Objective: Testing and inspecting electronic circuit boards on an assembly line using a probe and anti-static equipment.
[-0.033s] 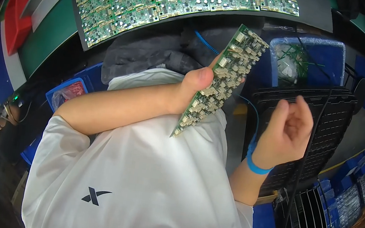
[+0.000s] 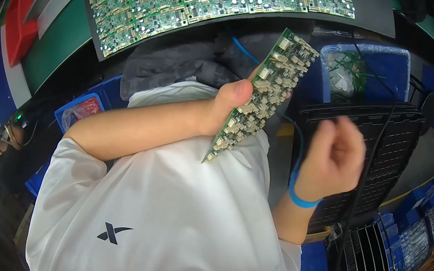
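Observation:
A stack or panel of green circuit boards (image 2: pixel 267 94), crowded with pale connectors and small parts, stands tilted in front of my white shirt. My left hand (image 2: pixel 227 96) grips it by its left edge, the thumb on the near side and the fingers mostly hidden behind. To its right, apart from it, my right hand (image 2: pixel 332 161) is raised with loosely curled fingers and a gap between thumb and fingers; nothing shows in it. Motion slightly blurs those fingertips. A blue wrist strap (image 2: pixel 303 197) circles the right wrist.
Many green circuit boards (image 2: pixel 191 0) lie in rows on a dark mat (image 2: pixel 375 19) ahead. A blue bin (image 2: pixel 394 76) with green strips and clear plastic stands at right, beside a black ribbed crate (image 2: pixel 390 153). A black cable (image 2: pixel 368 172) hangs there. Another person (image 2: pixel 11 158) is at left.
My right hand has shifted slightly left, toward the board, and its fingertips have dropped a little. My left hand and the board it holds look the same.

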`<action>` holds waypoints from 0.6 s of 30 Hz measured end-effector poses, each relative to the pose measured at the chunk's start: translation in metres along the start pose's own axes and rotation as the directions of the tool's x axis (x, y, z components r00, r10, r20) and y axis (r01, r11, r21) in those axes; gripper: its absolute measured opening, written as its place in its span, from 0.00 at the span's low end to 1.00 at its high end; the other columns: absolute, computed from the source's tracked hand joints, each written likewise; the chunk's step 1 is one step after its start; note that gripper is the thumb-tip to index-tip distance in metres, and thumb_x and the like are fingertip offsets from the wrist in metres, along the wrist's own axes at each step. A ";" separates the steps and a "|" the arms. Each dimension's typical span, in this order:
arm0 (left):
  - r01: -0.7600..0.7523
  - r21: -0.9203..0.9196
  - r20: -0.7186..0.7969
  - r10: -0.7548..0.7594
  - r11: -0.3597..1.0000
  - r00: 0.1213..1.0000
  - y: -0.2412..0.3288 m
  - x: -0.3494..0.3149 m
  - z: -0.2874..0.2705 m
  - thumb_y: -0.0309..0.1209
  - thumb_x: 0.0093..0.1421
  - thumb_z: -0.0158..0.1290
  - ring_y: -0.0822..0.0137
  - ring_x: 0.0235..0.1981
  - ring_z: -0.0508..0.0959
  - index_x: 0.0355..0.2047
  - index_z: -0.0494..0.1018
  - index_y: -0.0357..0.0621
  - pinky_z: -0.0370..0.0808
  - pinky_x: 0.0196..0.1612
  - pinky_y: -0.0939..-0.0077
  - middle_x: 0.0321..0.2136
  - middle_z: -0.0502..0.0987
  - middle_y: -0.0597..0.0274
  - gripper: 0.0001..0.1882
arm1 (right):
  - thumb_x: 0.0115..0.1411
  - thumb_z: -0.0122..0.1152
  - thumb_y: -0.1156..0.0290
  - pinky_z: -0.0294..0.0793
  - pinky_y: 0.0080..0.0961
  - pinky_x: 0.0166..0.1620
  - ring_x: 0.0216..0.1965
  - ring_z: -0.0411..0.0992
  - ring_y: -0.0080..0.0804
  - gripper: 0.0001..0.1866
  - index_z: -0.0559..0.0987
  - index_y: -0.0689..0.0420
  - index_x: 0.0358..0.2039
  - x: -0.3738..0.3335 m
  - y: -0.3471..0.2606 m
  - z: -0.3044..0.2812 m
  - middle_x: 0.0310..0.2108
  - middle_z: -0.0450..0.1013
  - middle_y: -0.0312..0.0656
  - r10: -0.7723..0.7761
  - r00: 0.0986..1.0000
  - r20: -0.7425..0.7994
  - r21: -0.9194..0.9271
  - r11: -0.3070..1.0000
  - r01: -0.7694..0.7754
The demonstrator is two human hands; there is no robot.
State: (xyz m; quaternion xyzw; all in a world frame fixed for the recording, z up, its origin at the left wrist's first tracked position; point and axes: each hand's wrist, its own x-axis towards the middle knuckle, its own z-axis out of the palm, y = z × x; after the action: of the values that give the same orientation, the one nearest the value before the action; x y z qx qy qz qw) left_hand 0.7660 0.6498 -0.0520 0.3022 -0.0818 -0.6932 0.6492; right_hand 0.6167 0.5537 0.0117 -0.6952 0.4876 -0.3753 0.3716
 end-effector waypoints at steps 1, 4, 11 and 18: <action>-0.014 0.010 0.052 0.014 1.000 0.999 -0.001 0.000 -0.001 0.76 0.55 0.48 0.64 0.62 0.63 0.73 0.47 0.48 0.59 0.66 0.63 0.61 0.63 0.58 0.59 | 0.49 0.73 0.84 0.70 0.19 0.27 0.25 0.73 0.26 0.11 0.83 0.61 0.34 0.001 0.008 -0.004 0.30 0.78 0.41 -0.240 0.940 0.242 -0.060 0.963 0.261; -0.008 0.032 0.046 0.007 0.999 0.999 -0.002 -0.003 -0.002 0.76 0.57 0.45 0.65 0.59 0.65 0.70 0.52 0.48 0.63 0.64 0.65 0.58 0.66 0.59 0.55 | 0.45 0.78 0.78 0.75 0.27 0.26 0.25 0.76 0.36 0.15 0.83 0.60 0.35 -0.002 -0.004 0.013 0.29 0.76 0.42 -0.458 0.696 0.553 0.264 0.889 0.375; -0.029 0.044 0.045 0.027 0.999 0.999 0.000 0.000 0.000 0.75 0.58 0.46 0.68 0.54 0.68 0.66 0.57 0.48 0.67 0.59 0.68 0.53 0.68 0.60 0.51 | 0.46 0.75 0.80 0.74 0.27 0.25 0.24 0.76 0.36 0.14 0.82 0.62 0.34 -0.006 0.001 0.027 0.29 0.76 0.41 -0.506 0.668 0.546 0.366 0.861 0.354; 0.012 -0.042 0.019 -0.011 0.999 1.000 -0.002 -0.002 0.000 0.75 0.57 0.48 0.69 0.50 0.70 0.61 0.63 0.46 0.70 0.56 0.71 0.49 0.71 0.63 0.48 | 0.45 0.75 0.81 0.75 0.26 0.25 0.24 0.76 0.36 0.14 0.82 0.62 0.34 -0.011 0.000 0.024 0.29 0.75 0.41 -0.478 0.693 0.540 0.327 0.877 0.351</action>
State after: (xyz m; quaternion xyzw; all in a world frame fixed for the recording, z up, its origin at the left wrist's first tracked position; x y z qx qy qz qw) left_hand 0.7642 0.6519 -0.0527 0.2824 -0.0718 -0.7012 0.6507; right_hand 0.6346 0.5677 -0.0008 -0.8294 0.1321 -0.2536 0.4800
